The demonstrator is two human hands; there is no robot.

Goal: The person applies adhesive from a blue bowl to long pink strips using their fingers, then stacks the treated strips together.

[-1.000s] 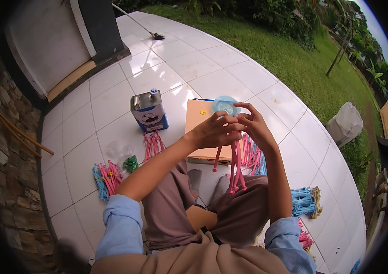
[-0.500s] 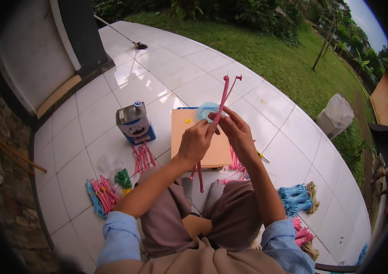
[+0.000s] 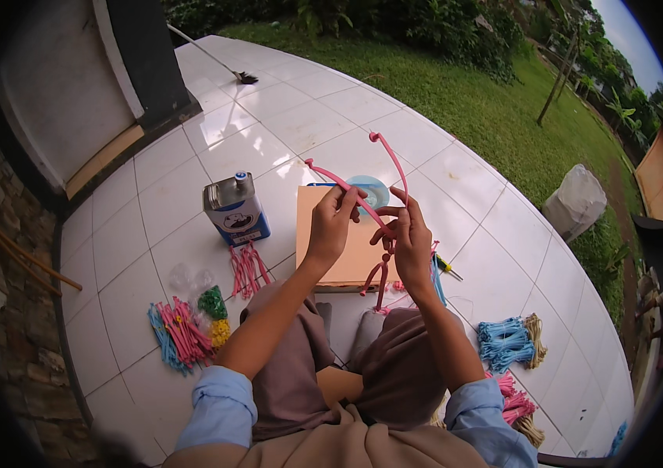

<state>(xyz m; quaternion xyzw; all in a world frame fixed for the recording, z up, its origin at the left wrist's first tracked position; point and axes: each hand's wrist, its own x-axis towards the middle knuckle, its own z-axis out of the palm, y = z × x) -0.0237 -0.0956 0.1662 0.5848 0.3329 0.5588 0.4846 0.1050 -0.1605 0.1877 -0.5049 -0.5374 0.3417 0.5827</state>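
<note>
Several pink cord-like strands [image 3: 395, 156] with knobbed ends are held up in front of me, over a cardboard box [image 3: 316, 195]. My left hand [image 3: 331, 222] pinches one strand between thumb and fingertips, its free end pointing up and left. My right hand [image 3: 411, 238] is closed around the strands near a knot, with another strand rising above its fingers. Below the right hand the lower ends dangle in front of the box's near edge. Behind the hands, a light blue round dish [image 3: 370, 193] sits partly hidden at the box's far side.
A blue and silver metal can [image 3: 236, 210] stands to the left. Pink strands [image 3: 247, 269] lie before it, beside bags of green [image 3: 211, 303] and yellow pieces [image 3: 221, 334]. Blue bundles [image 3: 505, 342] and a yellow-handled screwdriver [image 3: 448, 267] lie right. A white sack [image 3: 574, 199] stands beyond.
My hands have moved apart, the right one lower and to the right. The two upper strand ends, close together before, now spread wide. The yellow piece on the box is now out of sight.
</note>
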